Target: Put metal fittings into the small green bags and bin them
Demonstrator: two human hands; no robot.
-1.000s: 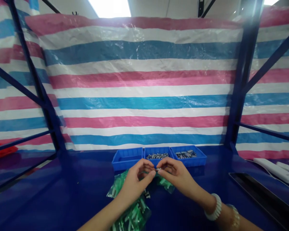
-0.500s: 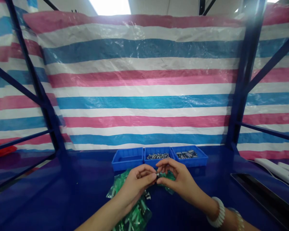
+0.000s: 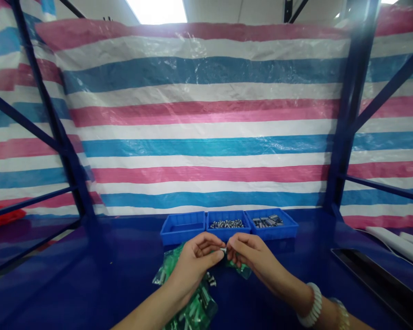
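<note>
My left hand (image 3: 199,256) is closed in a pinch on a small shiny metal screw (image 3: 223,250), its end poking out past the thumb and fingertips. Right beside it, the bent fingers of my right hand (image 3: 249,252) are pressed together at the screw's other end; what they hold is hidden. Under and in front of my left hand lie clear bags with green pieces (image 3: 196,309) and metal parts in them. A few loose screws (image 3: 211,279) rest by the bags. Another green bag (image 3: 242,270) shows partly below my right hand.
Three blue bins stand in a row behind my hands: a bare left bin (image 3: 184,238), a middle bin (image 3: 229,214) with small metal parts, and a right bin (image 3: 291,231) with metal cylinders. At right lie a dark flat device (image 3: 371,279) and a white power strip (image 3: 395,245).
My right hand's fingers have gone from spread around the metal screw to closed together beside it, and the screw shows more plainly. My left hand keeps its pinch.
</note>
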